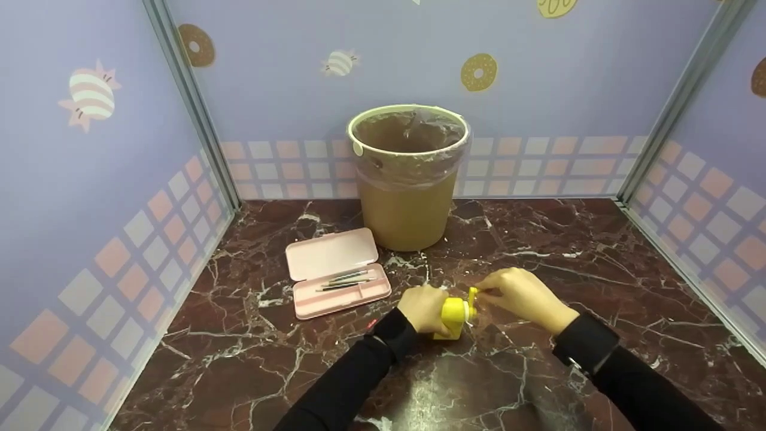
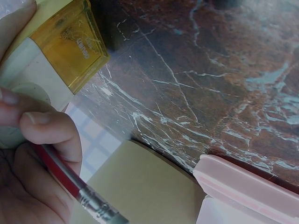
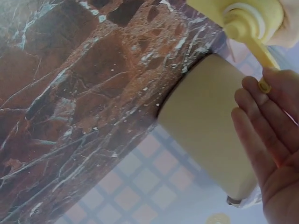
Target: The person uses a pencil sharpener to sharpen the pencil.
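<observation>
- Fingers (image 2: 49, 128) of the left hand (image 1: 423, 306) curl round the sharpener (image 1: 453, 311) and a red pencil (image 2: 60, 172); the right hand (image 1: 519, 295) pinches the tip of the handle (image 1: 473, 297) between thumb and fingertip; this looks like the turning step of sharpening, and the next move seems to call for a firm left hold while the right brings the handle round;
- the table (image 1: 514, 389), dark and marbled, may be the nearest check on the handle's swing;
- the bin (image 1: 407, 209) stands beyond the sharpener, well apart from the handle;
- the pink case (image 1: 326, 304) lies open left of the sharpener, apparently out of the handle's way;
- the sharpener is between the hands, in front of the bin; whether its base touches the table I cannot tell;
- thin sticks (image 1: 346, 281), likely pencils, lie inside the case;
- the red pencil's rubber end sticks out past the left hand; its point is hidden;
- pale crumbs (image 3: 145, 88) dot the table near the bin.
</observation>
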